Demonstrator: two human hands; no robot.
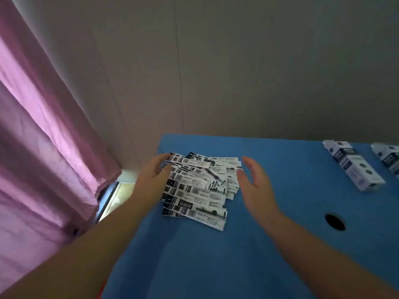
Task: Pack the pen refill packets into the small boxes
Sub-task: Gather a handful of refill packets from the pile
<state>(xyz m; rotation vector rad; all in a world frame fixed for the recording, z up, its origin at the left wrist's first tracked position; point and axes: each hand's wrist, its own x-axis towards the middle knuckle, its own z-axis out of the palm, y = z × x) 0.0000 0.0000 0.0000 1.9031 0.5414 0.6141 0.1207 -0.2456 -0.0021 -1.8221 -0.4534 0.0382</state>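
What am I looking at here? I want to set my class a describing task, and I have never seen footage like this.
There is no machine: a person wears a camera on the head, so the single picture looks forward and down at their own bare arms. On a table with a blue cover lies a loose pile of pen refill packets. The left hand touches the pile's left edge with relaxed fingers; the right hand is open at its right edge. Neither hand has lifted a packet. Two small boxes lie at the far right. A pink curtain hangs on the left.

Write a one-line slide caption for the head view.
Both open hands, left and right, flank a pile of pen refill packets on a blue table; small boxes lie far right.
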